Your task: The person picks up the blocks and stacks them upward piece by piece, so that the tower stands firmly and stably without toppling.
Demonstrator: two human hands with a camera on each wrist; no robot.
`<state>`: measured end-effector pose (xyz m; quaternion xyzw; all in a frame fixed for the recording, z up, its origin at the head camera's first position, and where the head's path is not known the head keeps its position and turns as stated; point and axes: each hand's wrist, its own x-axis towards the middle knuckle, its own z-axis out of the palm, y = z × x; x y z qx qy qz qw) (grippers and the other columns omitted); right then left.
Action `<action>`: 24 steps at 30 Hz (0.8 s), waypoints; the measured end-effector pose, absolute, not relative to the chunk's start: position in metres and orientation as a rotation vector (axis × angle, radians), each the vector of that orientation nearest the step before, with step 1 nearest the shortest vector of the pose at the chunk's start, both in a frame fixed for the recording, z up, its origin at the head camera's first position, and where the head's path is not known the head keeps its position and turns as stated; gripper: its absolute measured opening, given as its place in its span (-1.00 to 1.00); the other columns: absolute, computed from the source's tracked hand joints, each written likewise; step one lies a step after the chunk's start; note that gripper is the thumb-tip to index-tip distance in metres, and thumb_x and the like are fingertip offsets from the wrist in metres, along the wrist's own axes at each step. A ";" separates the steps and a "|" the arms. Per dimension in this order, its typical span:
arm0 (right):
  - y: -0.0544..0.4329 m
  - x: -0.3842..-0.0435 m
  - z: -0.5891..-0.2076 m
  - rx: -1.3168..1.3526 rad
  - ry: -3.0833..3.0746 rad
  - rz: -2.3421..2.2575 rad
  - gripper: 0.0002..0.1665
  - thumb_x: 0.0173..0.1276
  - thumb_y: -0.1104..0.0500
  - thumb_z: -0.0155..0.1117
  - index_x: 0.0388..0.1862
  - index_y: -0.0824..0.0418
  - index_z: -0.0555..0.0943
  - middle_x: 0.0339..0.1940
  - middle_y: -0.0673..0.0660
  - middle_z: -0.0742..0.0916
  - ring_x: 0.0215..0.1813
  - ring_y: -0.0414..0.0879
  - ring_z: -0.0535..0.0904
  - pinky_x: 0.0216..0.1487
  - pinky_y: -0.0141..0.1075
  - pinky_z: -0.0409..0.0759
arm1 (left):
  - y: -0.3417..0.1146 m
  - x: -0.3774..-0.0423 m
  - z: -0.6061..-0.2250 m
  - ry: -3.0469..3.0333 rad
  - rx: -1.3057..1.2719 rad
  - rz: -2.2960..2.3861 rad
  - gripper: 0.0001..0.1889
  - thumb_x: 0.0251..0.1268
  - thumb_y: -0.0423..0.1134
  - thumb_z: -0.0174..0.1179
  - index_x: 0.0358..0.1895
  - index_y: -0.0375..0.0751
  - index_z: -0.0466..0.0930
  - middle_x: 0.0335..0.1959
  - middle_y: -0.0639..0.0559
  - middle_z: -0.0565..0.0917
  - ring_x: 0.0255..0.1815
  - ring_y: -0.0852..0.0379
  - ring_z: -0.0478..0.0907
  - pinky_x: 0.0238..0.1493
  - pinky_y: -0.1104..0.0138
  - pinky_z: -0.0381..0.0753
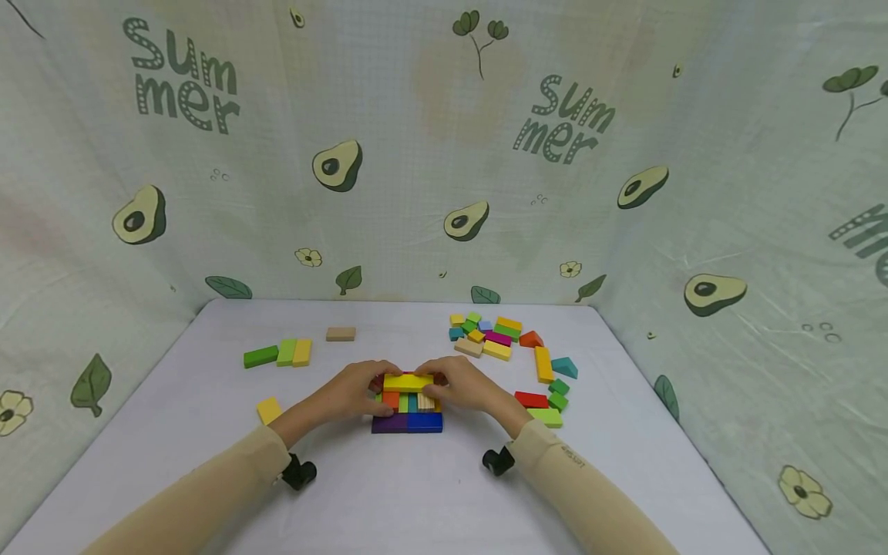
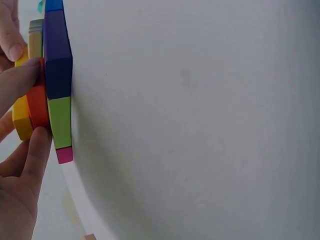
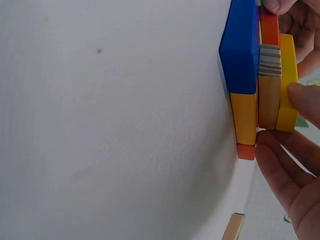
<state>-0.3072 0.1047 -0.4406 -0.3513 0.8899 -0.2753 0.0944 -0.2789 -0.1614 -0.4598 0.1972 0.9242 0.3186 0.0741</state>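
Observation:
Both hands are at a low layered stack of coloured wooden blocks in the middle of the table. Its front base shows a purple block [image 1: 390, 423] and a blue block [image 1: 425, 422]. Above them stand an orange block [image 2: 38, 102], thin green and teal pieces and a natural wood block [image 3: 269, 100]. Lying across the top is a yellow block [image 1: 408, 383]. My left hand [image 1: 354, 389] pinches the orange block, its thumb in front and fingertips on its far side. With the thumb against the yellow block's right end, my right hand [image 1: 461, 383] grips that block.
Loose blocks lie in a pile [image 1: 487, 337] at the back right, with a red block [image 1: 531, 400] and several others nearer. On the left are a green block [image 1: 260, 356], a yellow block [image 1: 269, 410] and a wooden block [image 1: 341, 334]. A printed cloth [image 1: 402, 254] hangs behind.

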 end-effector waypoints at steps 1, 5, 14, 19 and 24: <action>0.105 -0.307 -0.441 -1.043 2.638 -0.817 -0.58 0.59 0.11 0.35 0.37 0.06 0.67 0.21 0.00 0.77 0.12 -0.13 0.63 0.26 -0.26 0.66 | -0.161 -0.279 -0.459 2.777 0.595 0.950 -0.36 0.19 -0.11 0.62 0.34 0.09 0.59 0.09 0.16 0.68 0.04 0.15 0.58 0.21 0.16 0.71; 0.105 -0.308 -0.441 -1.045 2.634 -0.822 -0.58 0.58 0.11 0.35 0.36 0.07 0.67 0.17 -0.01 0.77 0.06 -0.14 0.62 0.22 -0.27 0.67 | -0.161 -0.277 -0.457 2.781 0.604 0.944 -0.38 0.19 -0.12 0.61 0.33 0.05 0.60 0.08 0.15 0.68 0.04 0.15 0.58 0.22 0.14 0.71; 0.108 -0.309 -0.445 -1.038 2.621 -0.825 -0.52 0.56 0.03 0.39 0.40 0.03 0.64 0.07 -0.09 0.75 -0.02 -0.17 0.56 0.05 -0.37 0.63 | -0.162 -0.277 -0.457 2.777 0.609 0.938 -0.38 0.20 -0.11 0.61 0.33 0.06 0.60 0.08 0.16 0.69 0.05 0.16 0.60 0.23 0.13 0.71; 0.107 -0.309 -0.446 -1.046 2.631 -0.816 -0.50 0.55 0.03 0.39 0.41 0.02 0.64 0.10 -0.09 0.74 0.00 -0.16 0.56 0.06 -0.38 0.62 | -0.162 -0.277 -0.458 2.782 0.612 0.936 -0.38 0.19 -0.11 0.61 0.33 0.06 0.60 0.08 0.17 0.69 0.05 0.17 0.59 0.23 0.13 0.70; 0.113 -0.306 -0.442 -1.050 2.654 -0.812 -0.46 0.56 0.02 0.38 0.46 0.05 0.59 0.23 0.01 0.72 0.14 -0.04 0.62 0.20 -0.25 0.67 | -0.160 -0.277 -0.457 2.780 0.590 0.943 -0.39 0.19 -0.13 0.61 0.32 0.04 0.61 0.05 0.16 0.69 0.03 0.16 0.59 0.23 0.13 0.71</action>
